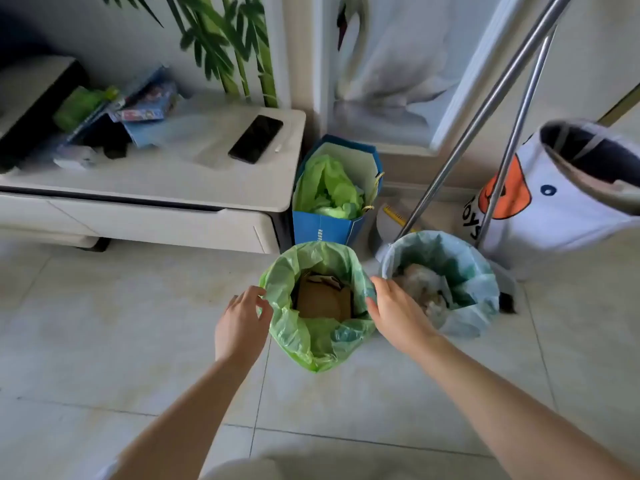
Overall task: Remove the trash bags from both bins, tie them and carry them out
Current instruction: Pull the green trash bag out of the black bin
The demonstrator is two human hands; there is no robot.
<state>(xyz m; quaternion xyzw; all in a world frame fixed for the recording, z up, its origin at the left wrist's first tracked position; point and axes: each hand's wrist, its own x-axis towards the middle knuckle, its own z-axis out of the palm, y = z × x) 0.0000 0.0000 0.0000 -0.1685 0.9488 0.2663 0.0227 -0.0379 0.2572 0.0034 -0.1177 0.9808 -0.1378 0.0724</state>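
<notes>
Both of your grips are open: your left hand curls loosely at the left rim of the bag, fingertips just meeting the plastic, and your right hand spreads flat against the right rim, neither pinching anything yet. You have them on opposite sides, likely so the liner can be peeled off the rim evenly. Behind everything runs the long white low cabinet, its surface carrying a black phone and a blurred clutter of packets, well clear of your work. To the right stands a white fabric toy basket with an orange beak print, with two slanted steel poles crossing in front of it. Between your hands sits the thin green plastic trash bag, folded over its bin, holding a brown cardboard piece. Just beside it on the right is the pale blue-green trash bag over the second bin, full of crumpled waste, untouched. Behind them a blue paper gift bag holds more green plastic.
</notes>
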